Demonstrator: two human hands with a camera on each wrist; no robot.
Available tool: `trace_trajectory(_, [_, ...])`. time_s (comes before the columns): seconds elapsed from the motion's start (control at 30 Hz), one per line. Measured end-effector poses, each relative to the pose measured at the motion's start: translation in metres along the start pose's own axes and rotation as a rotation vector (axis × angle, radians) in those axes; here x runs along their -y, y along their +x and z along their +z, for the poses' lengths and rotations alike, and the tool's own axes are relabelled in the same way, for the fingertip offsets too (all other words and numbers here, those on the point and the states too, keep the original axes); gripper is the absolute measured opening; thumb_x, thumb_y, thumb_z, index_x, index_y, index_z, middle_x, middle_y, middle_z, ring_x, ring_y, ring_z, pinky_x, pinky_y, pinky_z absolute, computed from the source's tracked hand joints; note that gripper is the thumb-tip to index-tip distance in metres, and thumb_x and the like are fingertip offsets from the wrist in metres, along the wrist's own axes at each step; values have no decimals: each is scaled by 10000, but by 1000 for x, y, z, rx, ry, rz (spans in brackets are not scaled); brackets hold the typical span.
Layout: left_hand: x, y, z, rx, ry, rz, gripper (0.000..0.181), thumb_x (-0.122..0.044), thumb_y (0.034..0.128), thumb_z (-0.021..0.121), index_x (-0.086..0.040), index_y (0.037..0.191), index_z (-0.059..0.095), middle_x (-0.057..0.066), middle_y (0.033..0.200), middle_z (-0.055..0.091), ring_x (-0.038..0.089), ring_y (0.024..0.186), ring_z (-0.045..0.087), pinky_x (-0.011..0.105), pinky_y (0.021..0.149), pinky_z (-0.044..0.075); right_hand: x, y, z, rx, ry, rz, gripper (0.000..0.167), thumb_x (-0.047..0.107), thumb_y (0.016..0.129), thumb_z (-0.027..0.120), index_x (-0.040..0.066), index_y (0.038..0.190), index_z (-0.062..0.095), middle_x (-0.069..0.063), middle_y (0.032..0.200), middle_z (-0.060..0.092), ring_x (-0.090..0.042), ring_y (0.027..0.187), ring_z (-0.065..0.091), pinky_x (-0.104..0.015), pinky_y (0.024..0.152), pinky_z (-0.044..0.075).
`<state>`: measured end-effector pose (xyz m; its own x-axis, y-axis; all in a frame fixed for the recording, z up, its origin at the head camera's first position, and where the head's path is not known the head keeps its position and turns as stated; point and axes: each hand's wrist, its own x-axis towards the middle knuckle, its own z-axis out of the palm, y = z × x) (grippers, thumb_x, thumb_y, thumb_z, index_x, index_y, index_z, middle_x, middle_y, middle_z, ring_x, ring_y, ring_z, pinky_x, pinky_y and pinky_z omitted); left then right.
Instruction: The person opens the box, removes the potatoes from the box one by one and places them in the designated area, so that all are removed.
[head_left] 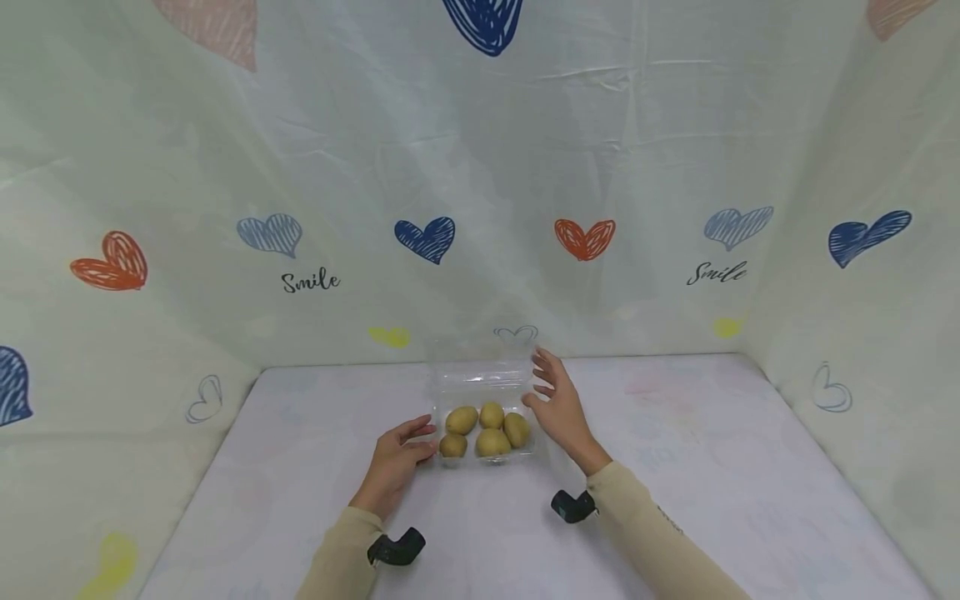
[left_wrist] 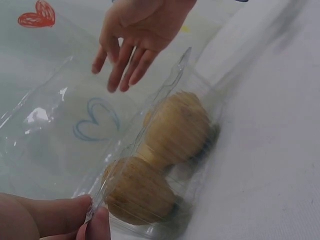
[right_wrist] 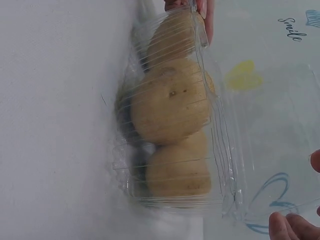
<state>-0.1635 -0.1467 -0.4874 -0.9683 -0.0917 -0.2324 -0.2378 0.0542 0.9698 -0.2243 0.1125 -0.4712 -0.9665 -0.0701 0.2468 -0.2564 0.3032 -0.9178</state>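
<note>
A clear plastic container (head_left: 480, 382) stands with its lid raised at the back, and several potatoes (head_left: 492, 442) lie in its base. At its left side, my left hand (head_left: 396, 467) pinches the rim between thumb and fingers, which the left wrist view shows closely at the left fingers (left_wrist: 65, 216). My right hand (head_left: 558, 408) is beside the container's right side and lid, fingers spread and slightly bent. In the right wrist view its fingertips (right_wrist: 286, 226) lie near the lid's edge; whether they touch it, I cannot tell.
A white cloth-covered table (head_left: 675, 467) lies under the container. Behind it and at both sides hangs a pale curtain (head_left: 510, 158) printed with hearts and "Smile". Black devices (head_left: 405, 547) are strapped at both wrists, over beige sleeves.
</note>
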Motion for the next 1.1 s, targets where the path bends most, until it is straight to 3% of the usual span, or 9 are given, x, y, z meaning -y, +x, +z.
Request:
trace_trajectory(0.37, [2, 1, 0, 7, -10, 4, 510, 112, 951, 671, 131, 1444, 542, 308, 1382, 595, 127, 917, 644, 214, 776, 562, -1, 7, -2, 50, 6, 49, 821, -73, 907, 623, 10, 1648, 280, -272, 1618, 410, -453, 1447, 446, -558, 1162, 441])
trace_trajectory(0.93, [3, 5, 0, 3, 13, -35, 517, 87, 969, 660, 91, 1472, 540, 282, 1397, 605, 142, 995, 646, 261, 838, 560, -8, 15, -4, 120, -89, 110, 818, -1, 935, 638, 28, 1663, 264, -233, 1672, 353, -445, 1484, 411, -554, 1182, 419])
trace_trajectory(1.1, [3, 5, -1, 1, 7, -37, 519, 87, 969, 662, 93, 1473, 537, 284, 1398, 603, 137, 990, 644, 274, 844, 563, -10, 9, -6, 136, -142, 69, 820, 15, 931, 676, 13, 1651, 285, -248, 1669, 345, -465, 1469, 415, -578, 1181, 412])
